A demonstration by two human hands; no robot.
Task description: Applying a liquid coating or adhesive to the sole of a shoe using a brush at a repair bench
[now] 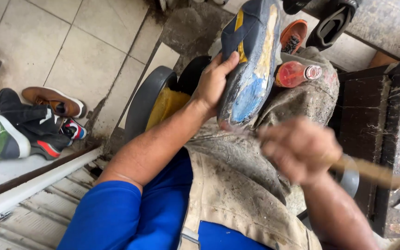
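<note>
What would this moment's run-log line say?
left hand: holds dark shoe, sole up | right hand: blurred, grips wooden-handled tool | lap: dirty beige apron

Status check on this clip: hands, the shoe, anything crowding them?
Left hand grips upturned shoe, sole up. Right hand blurred, closed on wooden-handled tool. Red bottle lies close beside shoe on the apron.

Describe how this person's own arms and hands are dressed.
Both hands, left hand and right hand, are bare: no gloves, and no rings or watch can be made out. A bright blue short sleeve covers the left upper arm; both forearms are uncovered. The right hand is motion-blurred.
</note>
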